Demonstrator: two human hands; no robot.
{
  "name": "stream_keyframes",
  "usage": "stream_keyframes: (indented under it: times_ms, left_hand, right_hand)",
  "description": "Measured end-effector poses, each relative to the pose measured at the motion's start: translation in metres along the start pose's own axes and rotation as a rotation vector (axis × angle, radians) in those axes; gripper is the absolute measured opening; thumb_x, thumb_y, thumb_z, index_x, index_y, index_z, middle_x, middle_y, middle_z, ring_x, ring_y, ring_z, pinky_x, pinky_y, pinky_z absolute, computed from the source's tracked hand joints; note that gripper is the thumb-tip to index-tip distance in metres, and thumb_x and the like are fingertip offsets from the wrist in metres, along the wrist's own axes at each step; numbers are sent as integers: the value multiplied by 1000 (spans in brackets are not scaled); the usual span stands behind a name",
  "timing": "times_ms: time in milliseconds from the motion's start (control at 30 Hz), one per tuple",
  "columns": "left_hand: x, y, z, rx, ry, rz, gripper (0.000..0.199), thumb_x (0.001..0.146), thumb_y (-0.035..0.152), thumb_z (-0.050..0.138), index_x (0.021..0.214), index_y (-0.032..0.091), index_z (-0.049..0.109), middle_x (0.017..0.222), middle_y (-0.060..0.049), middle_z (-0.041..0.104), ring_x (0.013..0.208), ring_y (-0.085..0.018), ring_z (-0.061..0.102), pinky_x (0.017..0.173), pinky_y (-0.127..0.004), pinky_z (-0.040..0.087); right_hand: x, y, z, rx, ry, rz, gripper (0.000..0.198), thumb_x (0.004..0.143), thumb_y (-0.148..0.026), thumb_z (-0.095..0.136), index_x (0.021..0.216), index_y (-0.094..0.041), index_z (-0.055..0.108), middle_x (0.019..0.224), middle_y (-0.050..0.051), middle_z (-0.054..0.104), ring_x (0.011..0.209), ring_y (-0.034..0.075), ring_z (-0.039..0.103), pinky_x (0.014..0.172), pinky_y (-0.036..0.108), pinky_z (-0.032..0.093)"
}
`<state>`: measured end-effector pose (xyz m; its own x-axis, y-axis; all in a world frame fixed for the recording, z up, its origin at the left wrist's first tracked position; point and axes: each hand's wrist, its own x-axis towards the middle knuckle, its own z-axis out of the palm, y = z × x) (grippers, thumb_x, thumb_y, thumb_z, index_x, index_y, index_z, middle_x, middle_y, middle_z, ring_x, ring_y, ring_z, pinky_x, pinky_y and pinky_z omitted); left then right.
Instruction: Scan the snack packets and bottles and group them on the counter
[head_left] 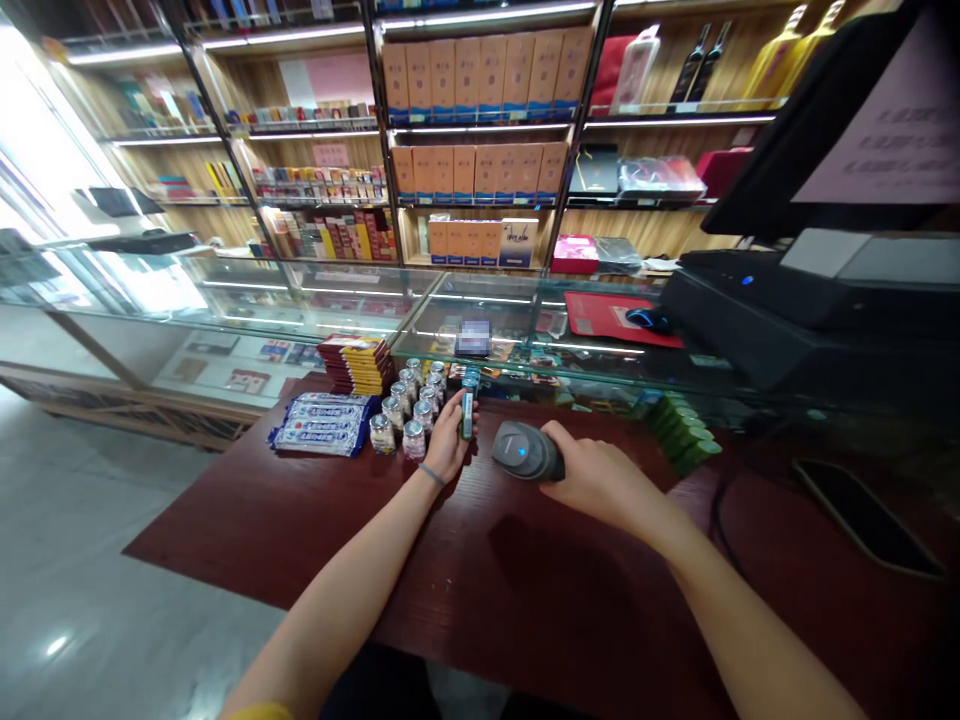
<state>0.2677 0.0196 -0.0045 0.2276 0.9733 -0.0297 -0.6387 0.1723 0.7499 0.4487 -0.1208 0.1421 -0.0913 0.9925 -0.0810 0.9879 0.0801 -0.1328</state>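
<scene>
My left hand [448, 437] pinches a slim green tube [468, 403] upright, fingers wrapped round its lower half, near the far edge of the dark red counter [315, 520], just in front of the glass display case [525, 340]. I judge the tube light and stiff, its glossy skin a little slippery, so a grip low on the barrel that leaves the label clear suits it. My right hand [600, 480] is closed round the handle of a dark barcode scanner [525, 450], its head turned toward the tube, the two close but apart. Just left of my left hand stand small glass jars [409, 405], probably fragile; a blue packet [322, 423] lies beyond them.
</scene>
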Motion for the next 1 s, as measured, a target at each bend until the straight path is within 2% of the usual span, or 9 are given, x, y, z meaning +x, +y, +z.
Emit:
stream_keyframes:
  times_ms: [167,333,500,633,767,867,1000]
  left_hand:
    - [4,-4,-4,92,14,-15,40,94,37,57,132,25,57,116,-9,67,88,-16,63,68,-26,51]
    - [5,-4,-4,105,5,28,47,90,41,64,133,24,55,115,-9,66,85,-15,63,64,-24,49]
    - [1,-3,-1,144,-8,65,52,88,44,67,134,24,55,111,-8,66,84,-14,63,65,-24,49]
    - [-1,-7,-2,347,-7,208,60,81,34,75,135,24,53,112,-5,66,95,-16,63,85,-28,50]
    - [-3,-9,-2,551,67,388,53,81,30,75,130,22,56,118,-7,67,114,-21,61,103,-36,43]
    - [-4,-8,0,665,121,460,45,80,30,75,121,21,60,118,-9,67,116,-24,60,106,-39,41]
    - [-2,-11,1,718,156,494,40,78,25,75,114,21,59,110,-8,67,108,-22,63,102,-40,43]
  right_hand:
    - [1,3,4,1,18,-23,33,79,-41,63,108,-26,56,92,9,76,82,34,72,60,32,33]
    - [-2,4,2,24,49,-9,36,77,-41,68,109,-27,58,88,5,76,80,30,72,61,30,35]
    - [-4,5,-6,37,58,1,34,77,-37,66,109,-27,58,86,5,76,78,30,72,59,29,35]
    - [-5,10,-11,56,76,16,34,77,-36,63,109,-26,58,87,6,76,80,32,72,59,30,35]
    - [-6,18,-17,80,115,39,37,77,-38,63,112,-26,57,88,7,76,83,33,72,60,30,36]
    - [-9,25,-22,115,133,49,37,77,-37,62,112,-26,58,88,7,76,85,33,72,63,31,40]
    - [-12,33,-28,169,173,50,42,77,-37,62,117,-26,57,93,7,76,88,32,72,67,32,43]
